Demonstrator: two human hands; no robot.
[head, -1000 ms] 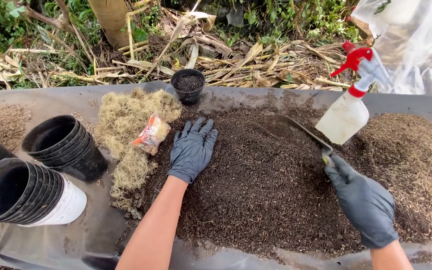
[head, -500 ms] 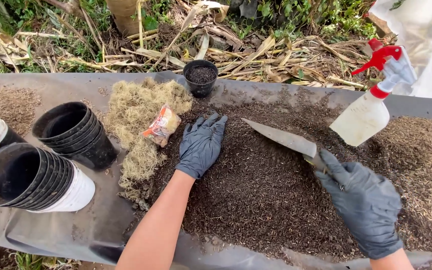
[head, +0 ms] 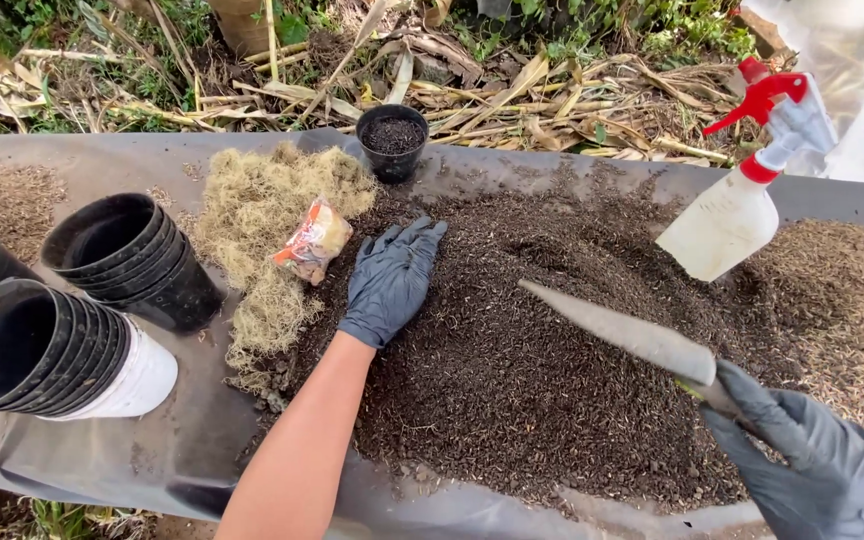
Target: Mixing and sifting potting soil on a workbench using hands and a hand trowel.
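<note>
Spread across the middle of the dark plastic sheet (head: 202, 440): a broad mound of dark, coarse potting mix (head: 532, 370), heaped where both hands can reach it. Flat on its left slope, the left hand in a dark rubber glove (head: 390, 280), fingers splayed and palm down, pressed lightly into the mix as if to steady or gather it, with nothing pinched. At the lower right, the right hand in a matching dark glove (head: 812, 460), closed around the handle of a narrow grey metal trowel (head: 622, 332); blade angled up and to the left, hanging just above the mound, not dug in. Just left of the left hand, a small crumpled orange-and-white packet (head: 314, 240), lying on a clump of pale, stringy dried moss (head: 262, 230) that borders the mix. At the far edge of the mound, a small black plastic pot (head: 393, 140), upright and filled nearly to the rim with the same dark mix. On the right, a translucent white spray bottle with a red trigger (head: 742, 200), tilted, base resting in the mix, near the trowel. On the left of the sheet, two nested stacks of empty black plastic pots (head: 127, 255), tipped on their sides, mouths towards the camera, within easy reach. Beyond the sheet, dry leaves and stalks (head: 572, 90) on the ground.
</note>
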